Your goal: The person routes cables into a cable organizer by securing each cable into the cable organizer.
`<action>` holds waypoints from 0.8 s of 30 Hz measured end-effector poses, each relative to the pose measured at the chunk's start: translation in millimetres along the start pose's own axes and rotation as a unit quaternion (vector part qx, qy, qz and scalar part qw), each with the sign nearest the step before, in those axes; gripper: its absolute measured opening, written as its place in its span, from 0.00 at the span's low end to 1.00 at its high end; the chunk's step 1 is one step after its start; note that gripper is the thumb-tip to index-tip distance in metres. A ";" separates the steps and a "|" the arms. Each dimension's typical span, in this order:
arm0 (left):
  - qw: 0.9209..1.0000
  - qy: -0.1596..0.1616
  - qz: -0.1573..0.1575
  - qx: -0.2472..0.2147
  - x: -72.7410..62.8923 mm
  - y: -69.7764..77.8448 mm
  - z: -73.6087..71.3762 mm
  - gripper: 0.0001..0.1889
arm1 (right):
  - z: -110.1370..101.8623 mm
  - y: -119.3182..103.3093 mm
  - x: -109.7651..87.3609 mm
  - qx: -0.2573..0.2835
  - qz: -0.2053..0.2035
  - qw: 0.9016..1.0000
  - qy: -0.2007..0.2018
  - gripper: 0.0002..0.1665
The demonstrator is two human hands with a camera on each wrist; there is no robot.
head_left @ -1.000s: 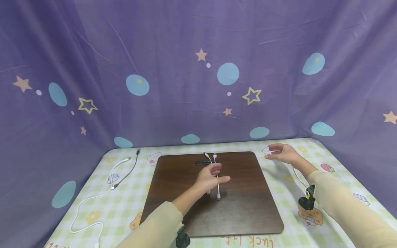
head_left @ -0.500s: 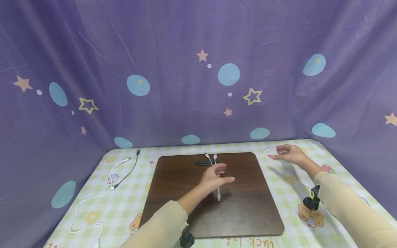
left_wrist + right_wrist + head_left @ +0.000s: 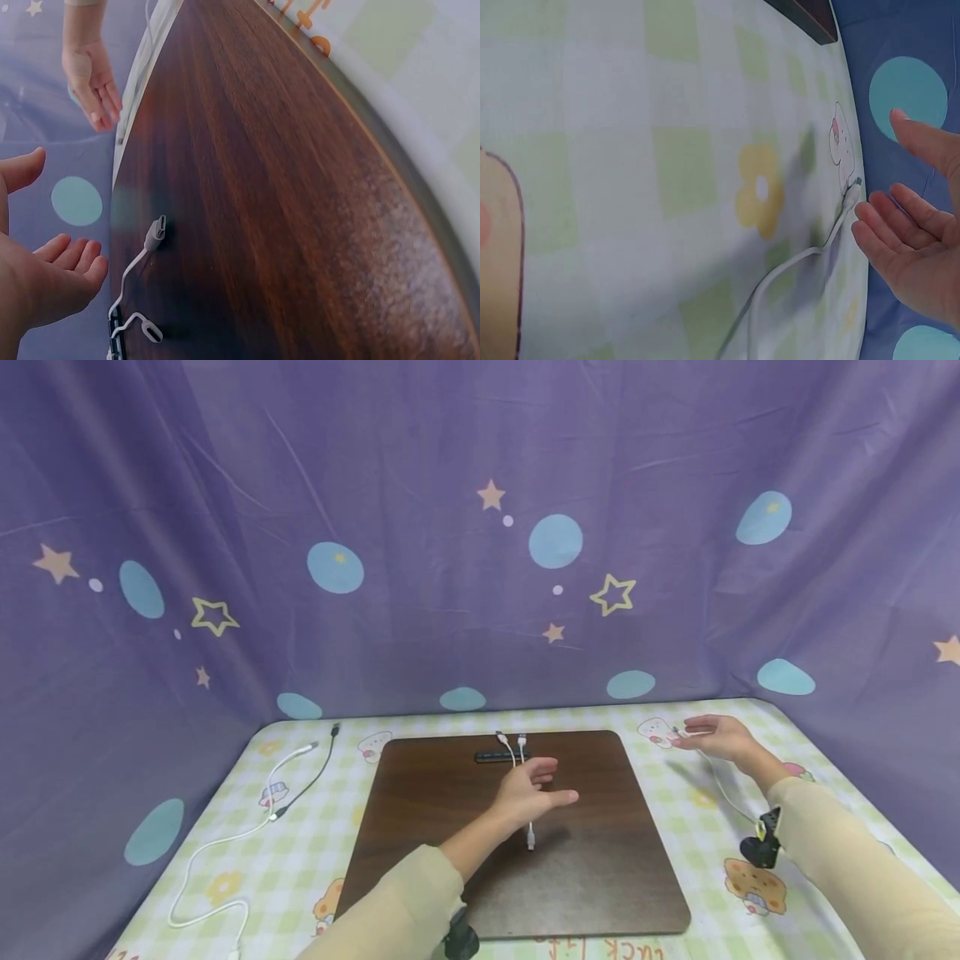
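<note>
My left hand (image 3: 525, 793) hovers over a dark brown board (image 3: 600, 877), fingers relaxed and thumb apart, holding nothing. Beneath and beside it lie two short white charging cables, one ending in a plug (image 3: 531, 841) near the board's middle. Both run to a slim black cable holder (image 3: 489, 757) at the board's back. In the left wrist view their two connectors (image 3: 155, 234) show side by side. My right hand (image 3: 720, 739) is held above the cloth right of the board, fingers loose and nothing in them. A white cable (image 3: 780, 268) lies on the cloth close by its fingers.
On the left of the checked tablecloth (image 3: 300, 852) lie a long white cable (image 3: 217, 842) and a shorter dark cable (image 3: 321, 768), meeting at one end. A purple curtain (image 3: 420, 635) with stars and ovals hangs behind the table.
Both hands have drifted to the right, the right one also slightly lower. More of the white cable beside the right hand is visible now. The cables have stayed in place.
</note>
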State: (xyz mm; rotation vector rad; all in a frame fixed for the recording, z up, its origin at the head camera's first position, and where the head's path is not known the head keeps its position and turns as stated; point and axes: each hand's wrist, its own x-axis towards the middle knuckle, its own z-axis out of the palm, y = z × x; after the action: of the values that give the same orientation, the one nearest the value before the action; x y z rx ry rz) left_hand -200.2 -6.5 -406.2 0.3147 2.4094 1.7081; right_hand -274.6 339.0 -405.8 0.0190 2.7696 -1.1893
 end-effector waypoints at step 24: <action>1.000 -0.003 0.009 0.021 0.3 4.7 13.4 0.32 | -3.2 9.9 5.6 -0.043 0.005 0.999 0.008 0.38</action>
State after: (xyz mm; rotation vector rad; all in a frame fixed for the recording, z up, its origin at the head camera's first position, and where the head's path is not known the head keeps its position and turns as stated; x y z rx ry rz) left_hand -196.7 7.3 -406.2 0.3482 2.4478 1.6633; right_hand -279.9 347.9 -411.4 0.0330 2.8282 -1.0727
